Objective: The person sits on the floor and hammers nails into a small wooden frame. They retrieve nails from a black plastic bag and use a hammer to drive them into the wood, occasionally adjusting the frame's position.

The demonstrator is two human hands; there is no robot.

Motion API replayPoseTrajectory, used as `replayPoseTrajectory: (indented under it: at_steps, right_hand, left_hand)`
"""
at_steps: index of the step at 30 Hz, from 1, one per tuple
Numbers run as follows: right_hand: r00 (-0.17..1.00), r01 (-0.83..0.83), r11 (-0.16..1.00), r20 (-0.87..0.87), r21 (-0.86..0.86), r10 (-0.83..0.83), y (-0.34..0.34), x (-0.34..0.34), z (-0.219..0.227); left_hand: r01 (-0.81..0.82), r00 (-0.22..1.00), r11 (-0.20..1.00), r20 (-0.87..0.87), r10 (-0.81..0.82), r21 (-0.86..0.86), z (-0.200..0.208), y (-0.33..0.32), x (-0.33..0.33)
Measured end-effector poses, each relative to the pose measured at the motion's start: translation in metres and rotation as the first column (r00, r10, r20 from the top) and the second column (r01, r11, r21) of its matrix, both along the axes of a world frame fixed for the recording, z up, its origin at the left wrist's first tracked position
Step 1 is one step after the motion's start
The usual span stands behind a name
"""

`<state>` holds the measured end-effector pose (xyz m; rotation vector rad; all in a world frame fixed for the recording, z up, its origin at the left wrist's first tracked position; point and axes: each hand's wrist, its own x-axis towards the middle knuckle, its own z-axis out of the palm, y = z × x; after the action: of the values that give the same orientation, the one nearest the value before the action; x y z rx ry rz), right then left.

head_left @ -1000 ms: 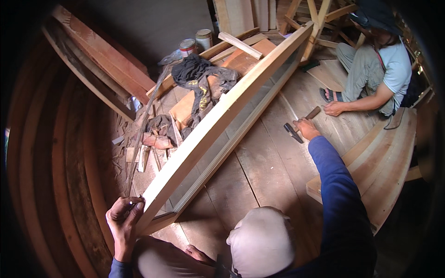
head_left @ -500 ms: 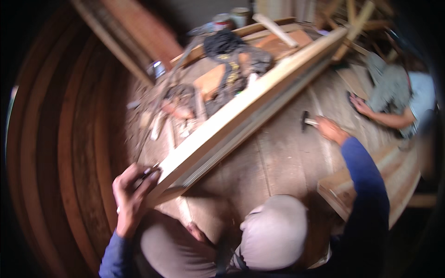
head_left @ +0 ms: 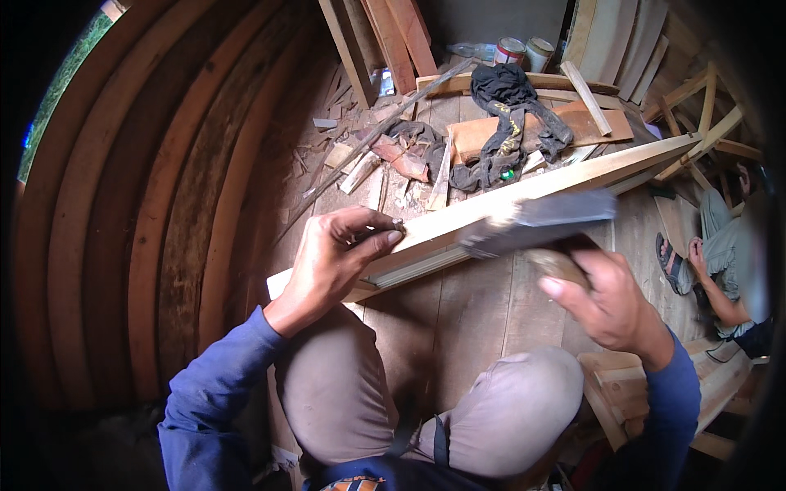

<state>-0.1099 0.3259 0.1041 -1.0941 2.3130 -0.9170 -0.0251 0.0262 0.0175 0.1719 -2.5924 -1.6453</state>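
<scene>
One long pale wooden frame (head_left: 594, 173) lies aslant right under the fingers of my left hand (head_left: 323, 258), its near end sticking out left of my wrist and its far end running off up to the right. From those fingertips its bare top face leads away in a narrow strip, with a long edge dropping off on either side. Toward me from the nearer edge, the plank floor (head_left: 475, 307) gives open room up to my knees (head_left: 524, 405); beyond the fingertips, wood scraps (head_left: 401, 157) lie close on the other side. The wood is light and bright on top, shadowed on the side facing me, with a grooved strip (head_left: 434, 268) lower down. My left thumb and forefinger are pinched narrow on a small dark piece (head_left: 399, 223), too small to make out, at the top face. My right hand (head_left: 610, 299) is closed around the handle of a hammer (head_left: 557, 219), whose blurred head shows between my two hands, in front of the frame; I cannot tell whether they touch. Past my left fingers lie dark rags (head_left: 503, 139), and two tins (head_left: 509, 51) stand behind them. Right of my right hand, another person (head_left: 729, 258) sits low.
</scene>
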Motion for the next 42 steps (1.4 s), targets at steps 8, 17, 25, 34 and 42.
replayPoseTrajectory:
  at_steps: [8,17,25,34,42]
  right_hand:
    - [0.98,-0.125,0.971,-0.176,-0.203,0.089,-0.067,-0.003,-0.003]
    - [0.956,-0.147,0.968,-0.28,-0.201,0.087,-0.072,0.003,-0.003]
    - [0.953,-0.157,0.986,-0.269,-0.053,0.137,-0.076,0.004,0.011]
    - [0.925,-0.189,0.982,-0.337,-0.009,0.175,-0.071,0.009,0.017]
    - [0.957,-0.169,0.985,-0.234,0.026,0.17,-0.075,0.015,0.023]
  left_hand:
    - [0.03,0.999,0.999,-0.037,-0.031,-0.031,0.0,0.0,-0.004]
    - [0.039,0.999,0.998,0.007,-0.039,-0.049,0.001,-0.003,-0.001]
    - [0.026,0.999,1.0,-0.02,-0.026,-0.016,-0.007,-0.003,-0.002]
    - [0.073,0.997,0.995,-0.035,-0.075,-0.071,0.01,-0.002,0.003]
    - [0.093,0.993,0.995,-0.064,-0.096,-0.043,-0.003,-0.004,0.002]
